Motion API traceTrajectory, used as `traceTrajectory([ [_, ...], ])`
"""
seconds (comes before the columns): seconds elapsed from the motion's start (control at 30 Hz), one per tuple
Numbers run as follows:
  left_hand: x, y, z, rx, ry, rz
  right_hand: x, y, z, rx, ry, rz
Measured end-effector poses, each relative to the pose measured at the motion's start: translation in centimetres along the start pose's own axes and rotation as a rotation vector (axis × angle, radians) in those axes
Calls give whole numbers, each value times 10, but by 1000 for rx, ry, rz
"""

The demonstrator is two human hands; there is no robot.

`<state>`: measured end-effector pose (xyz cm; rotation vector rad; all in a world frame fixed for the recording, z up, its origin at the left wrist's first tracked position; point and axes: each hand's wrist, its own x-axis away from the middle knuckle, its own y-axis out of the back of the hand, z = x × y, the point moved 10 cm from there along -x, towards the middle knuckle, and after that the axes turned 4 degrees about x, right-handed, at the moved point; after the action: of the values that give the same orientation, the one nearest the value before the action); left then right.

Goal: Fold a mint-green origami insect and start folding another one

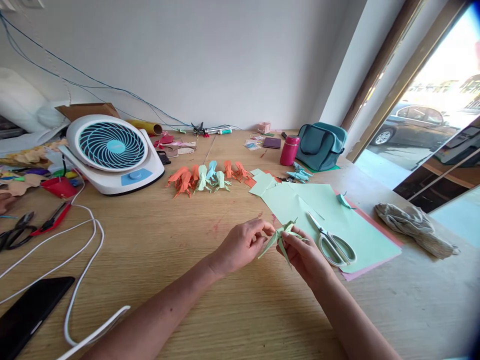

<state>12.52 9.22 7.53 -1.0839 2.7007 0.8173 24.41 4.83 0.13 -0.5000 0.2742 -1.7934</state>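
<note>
A pale green origami figure (278, 238) with several thin pointed legs is held above the wooden table. My right hand (308, 257) is closed on its right side, thumb on top and fingers beneath. From the left, my left hand (240, 245) has its thumb and index finger bent together at one of the legs; their exact contact is partly hidden. White-handled scissors (333, 246), blades parted, lie just right of my right hand on stacked light green paper (360, 232). Finished-looking folded insects in orange (183, 181), green (203, 178) and blue (211, 170) stand together farther back.
A white fan (112, 150) stands at the left, with a white cable (93, 230) and a black phone (35, 312) nearer. A pink flask (289, 151), blue folded paper (299, 173) and a teal bag (323, 145) are back right. A crumpled cloth (414, 229) lies far right.
</note>
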Motion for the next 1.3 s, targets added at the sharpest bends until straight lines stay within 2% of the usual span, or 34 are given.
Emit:
traceTrajectory([
  [0.13,3,-5,-13,-151,-178,25,2,-7,-1,-61,-29,39],
  [0.23,8,-5,-26,-241,-327,-10,3,-10,-5,-83,-61,56],
  [0.33,12,-3,-35,-302,-420,-52,3,-11,-7,-70,-71,69],
  [0.57,17,-6,-40,-424,-500,-58,3,-8,-7,24,-53,27],
  [0.8,19,-8,-39,-447,-531,-47,3,-7,-8,27,-42,0],
  [0.97,17,-5,-35,-362,-494,-64,3,-4,-9,-19,-54,-13],
  [1.1,12,-5,-21,-189,-339,-75,4,-2,-7,-12,-34,-28],
  [1.3,9,-4,-7,36,-122,-184,4,-3,-5,47,8,-35],
])
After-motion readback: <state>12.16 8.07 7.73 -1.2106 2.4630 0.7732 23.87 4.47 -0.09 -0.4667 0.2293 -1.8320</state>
